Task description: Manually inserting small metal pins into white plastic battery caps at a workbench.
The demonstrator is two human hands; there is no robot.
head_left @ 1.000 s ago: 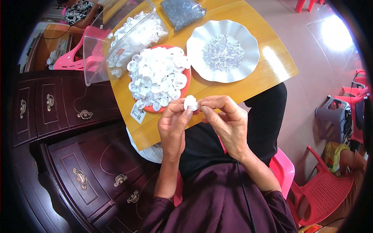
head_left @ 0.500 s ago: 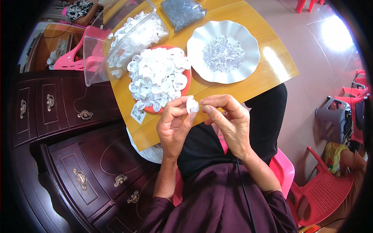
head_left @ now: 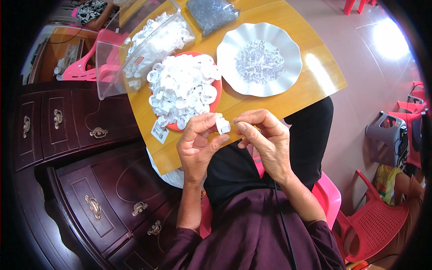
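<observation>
The left hand pinches a small white plastic cap in its fingertips, just in front of the near edge of the yellow surface. A moment ago the right hand sat a little apart from the cap. Now it has come in close, and its finger and thumb are shut on a thin clear pin whose tip touches the cap. It looks like the pin is going in. Beyond, the red plate holds a pile of white caps, and the white plate to the right holds clear pins.

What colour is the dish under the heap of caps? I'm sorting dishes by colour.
Red; the red dish shows its rim beside the white caps in the head view.
</observation>
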